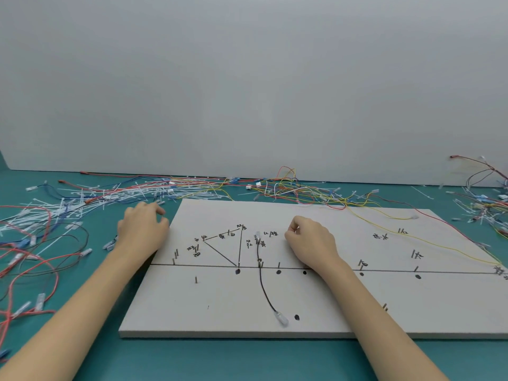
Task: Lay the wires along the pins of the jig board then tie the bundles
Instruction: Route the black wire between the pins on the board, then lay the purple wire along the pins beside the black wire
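Both hands curl loosely, holding nothing: left hand (143, 229) at the jig board (330, 306) edge, right hand (310, 243) resting on it

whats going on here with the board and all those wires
A person is laying wires on a white jig board studded with pins. One black wire is already on it, running down from a pin near the middle. The left hand sits at the board's left edge by the pile of loose wires and ties; the right hand rests curled on the board. Nothing looks tied yet.
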{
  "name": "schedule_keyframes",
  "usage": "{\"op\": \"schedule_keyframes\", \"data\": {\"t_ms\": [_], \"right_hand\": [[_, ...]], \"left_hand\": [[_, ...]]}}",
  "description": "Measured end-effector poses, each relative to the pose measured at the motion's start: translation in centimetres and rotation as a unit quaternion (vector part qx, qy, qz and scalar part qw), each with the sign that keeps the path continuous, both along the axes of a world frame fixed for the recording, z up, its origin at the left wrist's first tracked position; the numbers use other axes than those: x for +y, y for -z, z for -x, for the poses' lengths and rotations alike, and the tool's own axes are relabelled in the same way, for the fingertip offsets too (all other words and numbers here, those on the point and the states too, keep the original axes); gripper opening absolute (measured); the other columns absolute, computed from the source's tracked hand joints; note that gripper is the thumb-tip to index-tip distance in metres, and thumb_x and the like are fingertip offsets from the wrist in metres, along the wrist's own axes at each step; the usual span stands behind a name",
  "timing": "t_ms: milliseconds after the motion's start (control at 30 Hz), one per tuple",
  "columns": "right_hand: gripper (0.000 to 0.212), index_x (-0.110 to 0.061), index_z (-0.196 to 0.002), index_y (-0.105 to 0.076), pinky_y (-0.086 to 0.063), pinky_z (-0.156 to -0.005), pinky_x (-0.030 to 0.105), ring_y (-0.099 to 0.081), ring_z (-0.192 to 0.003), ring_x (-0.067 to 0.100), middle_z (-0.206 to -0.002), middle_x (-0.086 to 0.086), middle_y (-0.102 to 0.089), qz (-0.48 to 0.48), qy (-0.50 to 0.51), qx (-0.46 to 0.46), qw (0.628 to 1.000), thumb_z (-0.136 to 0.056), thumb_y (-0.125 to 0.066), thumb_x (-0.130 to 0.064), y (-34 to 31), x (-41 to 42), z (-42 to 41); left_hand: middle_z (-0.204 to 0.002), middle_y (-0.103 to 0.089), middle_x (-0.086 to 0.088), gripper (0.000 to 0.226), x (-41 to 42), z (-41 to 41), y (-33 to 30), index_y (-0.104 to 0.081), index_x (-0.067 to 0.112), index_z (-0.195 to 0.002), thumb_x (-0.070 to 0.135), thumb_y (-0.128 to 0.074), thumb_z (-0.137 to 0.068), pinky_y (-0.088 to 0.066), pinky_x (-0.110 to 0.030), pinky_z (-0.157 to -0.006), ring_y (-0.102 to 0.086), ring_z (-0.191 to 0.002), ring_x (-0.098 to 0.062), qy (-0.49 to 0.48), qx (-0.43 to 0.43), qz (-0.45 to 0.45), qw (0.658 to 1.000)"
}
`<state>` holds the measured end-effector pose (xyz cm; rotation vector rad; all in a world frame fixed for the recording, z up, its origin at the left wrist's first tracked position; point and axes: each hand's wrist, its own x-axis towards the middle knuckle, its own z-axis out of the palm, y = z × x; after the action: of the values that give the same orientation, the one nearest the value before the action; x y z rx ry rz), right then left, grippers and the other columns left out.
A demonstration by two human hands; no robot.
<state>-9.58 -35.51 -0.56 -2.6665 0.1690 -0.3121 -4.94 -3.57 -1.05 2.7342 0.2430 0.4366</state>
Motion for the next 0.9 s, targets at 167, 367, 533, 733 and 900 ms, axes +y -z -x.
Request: {"op": "schedule_keyframes", "data": {"t_ms": [167, 367, 533, 733, 900], "right_hand": [[0.010, -0.022, -0.083, -0.058, -0.033, -0.065, 0.030, -0.052, -0.082, 0.023, -0.082, -0.007, -0.058, -0.014, -0.008, -0.002, 1.000, -0.086, -0.048, -0.021, 0.1, -0.3, 0.0], [0.011, -0.023, -0.081, -0.058, -0.035, -0.065, 0.029, -0.056, -0.085, 0.023, -0.084, -0.006, -0.062, -0.025, -0.008, 0.000, 1.000, -0.085, -0.049, -0.019, 0.1, -0.2, 0.0], [0.011, -0.025, -0.077, -0.056, -0.033, -0.063, 0.029, -0.054, -0.082, 0.021, -0.078, -0.010, -0.059, -0.028, -0.024, -0.003, 0.999, -0.085, -0.050, -0.019, 0.1, -0.5, 0.1], [0.011, -0.022, -0.076, -0.056, -0.032, -0.058, 0.028, -0.053, -0.079, 0.020, -0.075, -0.009, -0.059, -0.025, -0.022, -0.019, 0.999, -0.084, -0.049, -0.019, 0.3, -0.4, 0.1], [0.012, -0.021, -0.077, -0.058, -0.032, -0.057, 0.027, -0.054, -0.078, 0.020, -0.075, -0.009, -0.060, -0.021, -0.020, -0.025, 0.999, -0.084, -0.048, -0.019, 0.4, -0.4, 0.2]], "left_hand": [[-0.130, -0.055, -0.013, 0.033, 2.7, -0.5, 0.9, -0.061, 0.012, -0.123, 0.018, -0.052, -0.092, -0.039, -0.047, -0.095, -0.045, -0.120, -0.036, -0.023, 0.000, -0.056, 0.998], [-0.132, -0.053, -0.013, 0.035, 4.2, -0.8, 1.6, -0.062, 0.015, -0.125, 0.016, -0.044, -0.095, -0.040, -0.048, -0.095, -0.047, -0.119, -0.036, -0.023, 0.038, -0.069, 0.997], [-0.128, -0.056, -0.011, 0.033, 4.0, -0.9, 1.8, -0.064, 0.015, -0.123, 0.014, -0.045, -0.095, -0.042, -0.047, -0.093, -0.047, -0.118, -0.036, -0.003, 0.034, -0.061, 0.998], [-0.128, -0.056, -0.013, 0.034, 3.3, -1.5, 1.9, -0.054, 0.012, -0.129, 0.018, -0.048, -0.096, -0.041, -0.049, -0.094, -0.047, -0.119, -0.036, 0.008, -0.024, -0.008, 1.000], [-0.137, -0.049, -0.016, 0.039, 3.6, -4.1, 1.6, -0.049, 0.004, -0.134, 0.023, -0.040, -0.101, -0.040, -0.051, -0.097, -0.043, -0.124, -0.038, 0.014, -0.013, -0.038, 0.999]]}}
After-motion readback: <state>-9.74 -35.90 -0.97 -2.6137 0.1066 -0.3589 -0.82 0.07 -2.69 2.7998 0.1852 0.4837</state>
